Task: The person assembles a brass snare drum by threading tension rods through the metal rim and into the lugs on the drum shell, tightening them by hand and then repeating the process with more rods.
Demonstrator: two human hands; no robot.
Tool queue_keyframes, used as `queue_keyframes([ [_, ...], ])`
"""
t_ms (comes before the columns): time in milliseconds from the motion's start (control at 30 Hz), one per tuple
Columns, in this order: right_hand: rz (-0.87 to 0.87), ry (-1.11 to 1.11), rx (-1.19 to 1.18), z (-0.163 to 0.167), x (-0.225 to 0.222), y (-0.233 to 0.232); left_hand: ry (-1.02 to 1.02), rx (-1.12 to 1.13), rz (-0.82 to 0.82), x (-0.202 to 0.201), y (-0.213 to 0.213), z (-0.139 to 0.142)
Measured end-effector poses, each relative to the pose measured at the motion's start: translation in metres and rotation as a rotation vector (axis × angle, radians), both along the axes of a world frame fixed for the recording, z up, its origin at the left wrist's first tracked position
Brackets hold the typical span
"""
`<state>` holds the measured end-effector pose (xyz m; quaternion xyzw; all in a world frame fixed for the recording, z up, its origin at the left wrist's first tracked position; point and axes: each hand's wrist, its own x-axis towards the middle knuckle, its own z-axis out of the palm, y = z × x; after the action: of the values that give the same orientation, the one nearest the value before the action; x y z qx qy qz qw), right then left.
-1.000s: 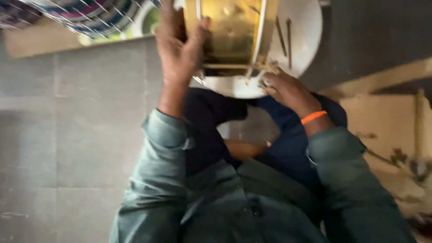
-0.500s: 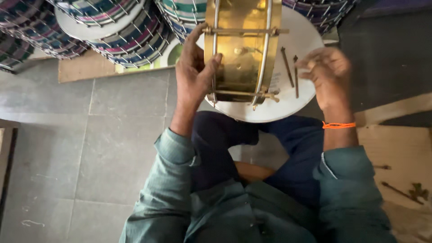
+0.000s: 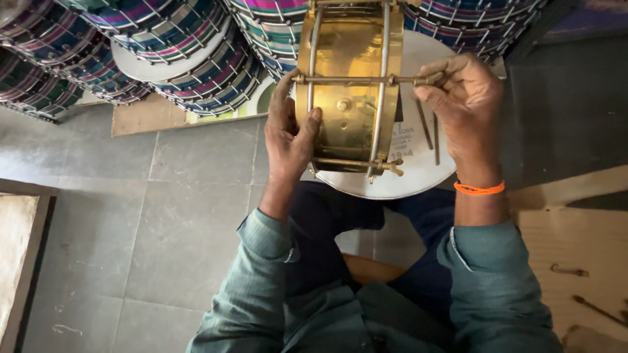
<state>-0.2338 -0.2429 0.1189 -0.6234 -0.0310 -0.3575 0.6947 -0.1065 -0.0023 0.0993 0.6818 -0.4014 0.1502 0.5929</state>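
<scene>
My left hand (image 3: 288, 134) still grips the brass drum shell (image 3: 347, 85), which stands on edge on the white drumhead (image 3: 418, 170). My right hand (image 3: 464, 104), off the shell half a second ago, now pinches the upper tension rod (image 3: 366, 79) in closed fingers.

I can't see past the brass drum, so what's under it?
The brass drum stands on edge on a white round drumhead, with loose rods lying beside it. The drum covers the contact spot and the drumhead's middle.
</scene>
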Motion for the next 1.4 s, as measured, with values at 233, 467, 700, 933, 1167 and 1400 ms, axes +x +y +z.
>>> queue_keyframes([
  [233,-0.049,0.059,-0.134,0.011,-0.007,-0.006,0.393,-0.059,-0.071,-0.004,0.001,0.006],
  [467,-0.081,0.083,-0.128,0.013,-0.005,-0.005,0.276,-0.100,-0.095,-0.001,0.003,0.006],
  [700,-0.102,0.080,-0.171,0.005,-0.008,-0.010,0.299,-0.060,-0.051,-0.002,0.004,0.005],
  [933,-0.068,0.169,-0.198,0.014,-0.005,-0.016,0.346,-0.108,-0.110,-0.001,0.005,0.002],
  [1167,-0.077,0.087,-0.264,0.014,-0.010,-0.008,0.262,-0.060,-0.045,0.003,0.004,-0.004],
  [1400,-0.161,0.230,-0.502,0.022,-0.017,-0.013,0.229,-0.101,-0.083,0.005,0.003,-0.012],
])
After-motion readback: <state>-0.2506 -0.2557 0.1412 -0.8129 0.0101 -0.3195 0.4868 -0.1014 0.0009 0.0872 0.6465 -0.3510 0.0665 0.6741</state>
